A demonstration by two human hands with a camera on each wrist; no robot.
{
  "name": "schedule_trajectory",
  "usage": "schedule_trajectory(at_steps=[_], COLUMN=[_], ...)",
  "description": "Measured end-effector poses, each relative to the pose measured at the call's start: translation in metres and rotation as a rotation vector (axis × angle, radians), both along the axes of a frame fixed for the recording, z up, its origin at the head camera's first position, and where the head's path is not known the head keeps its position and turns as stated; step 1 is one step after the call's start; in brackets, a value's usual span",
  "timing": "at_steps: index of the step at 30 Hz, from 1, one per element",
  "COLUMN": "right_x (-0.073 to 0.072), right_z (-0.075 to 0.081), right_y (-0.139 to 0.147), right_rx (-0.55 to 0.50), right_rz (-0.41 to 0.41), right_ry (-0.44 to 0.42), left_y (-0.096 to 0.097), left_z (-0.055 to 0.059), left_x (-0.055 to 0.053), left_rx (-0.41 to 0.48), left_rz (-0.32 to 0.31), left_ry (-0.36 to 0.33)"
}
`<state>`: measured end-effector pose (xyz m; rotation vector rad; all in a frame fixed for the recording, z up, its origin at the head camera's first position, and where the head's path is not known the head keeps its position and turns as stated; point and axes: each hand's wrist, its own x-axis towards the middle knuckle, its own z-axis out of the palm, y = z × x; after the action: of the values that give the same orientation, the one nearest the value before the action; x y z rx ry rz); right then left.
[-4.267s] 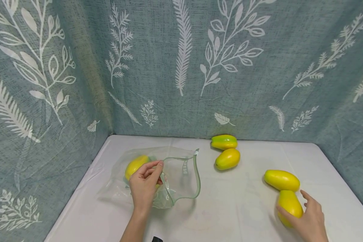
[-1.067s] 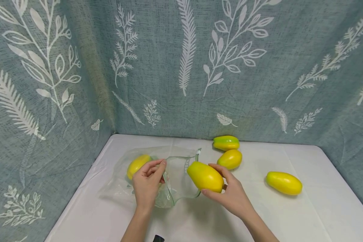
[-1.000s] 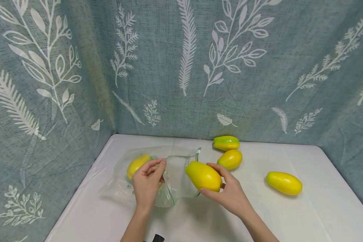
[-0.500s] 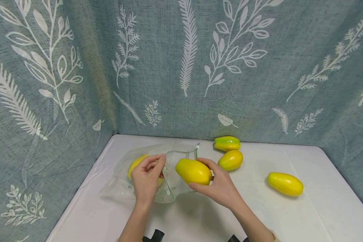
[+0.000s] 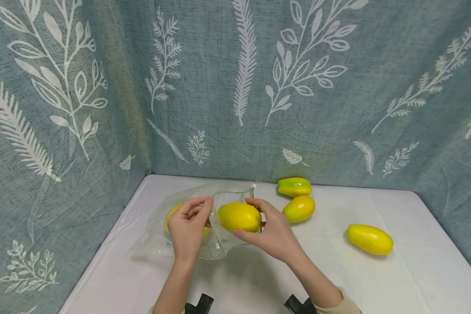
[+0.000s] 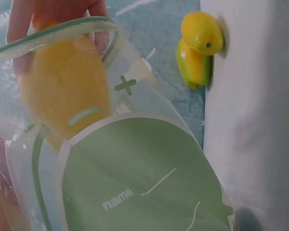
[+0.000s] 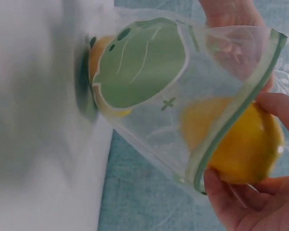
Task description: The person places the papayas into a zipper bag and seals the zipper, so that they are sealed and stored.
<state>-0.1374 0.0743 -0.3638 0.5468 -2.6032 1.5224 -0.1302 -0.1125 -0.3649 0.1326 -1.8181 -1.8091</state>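
Observation:
My left hand (image 5: 188, 229) pinches the rim of a clear zip bag (image 5: 213, 250) with green trim, at left of centre in the head view. With fingers and thumb round its right end, my right hand (image 5: 274, 229) grips a yellow papaya (image 5: 239, 217). The papaya's leading end is inside the bag's mouth. Its rear end still sticks out past the green rim (image 7: 241, 113) in the right wrist view. Another yellow papaya (image 5: 170, 213) lies deeper in the bag, partly hidden by my left hand. A large green print (image 7: 139, 62) covers part of the bag.
Two papayas, a greener one (image 5: 294, 186) and a yellow one (image 5: 299, 208), lie together near the back edge of the white table (image 5: 329, 279). A single papaya (image 5: 370, 239) rests farther right. A patterned blue-green curtain (image 5: 220, 109) stands behind and at both sides.
My right hand picked up a papaya from the right side, carried it left and moved it into the bag's mouth. My left hand kept its pinch on the rim throughout.

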Motion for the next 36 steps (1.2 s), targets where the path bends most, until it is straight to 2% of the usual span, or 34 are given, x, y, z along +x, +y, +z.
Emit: schedule_trajectory(at_steps=[5,9,16,28,36], right_x=[-0.001,0.001,0.005,0.003,0.003], right_z=[0.000,-0.002,-0.007,-0.019,-0.026], right_y=[-0.001,0.005,0.023,0.055,0.071], right_rx=[-0.085,-0.111,-0.107,-0.065,-0.131], right_rz=[0.031,0.014,-0.043,-0.109,-0.153], right_ry=[-0.033,-0.055,-0.081,-0.089,-0.138], left_y=[0.002,0.002,0.002,0.003,0.005], left_z=[0.001,0.001,0.001,-0.002,0.000], left_x=[0.000,0.000,0.003,0.002,0.003], left_rx=[0.016,0.033,0.041,0.029,0.036], left_rz=[-0.009,-0.023,-0.028,-0.025,-0.033], left_ry=[-0.005,-0.011,-0.025,-0.018,-0.012])
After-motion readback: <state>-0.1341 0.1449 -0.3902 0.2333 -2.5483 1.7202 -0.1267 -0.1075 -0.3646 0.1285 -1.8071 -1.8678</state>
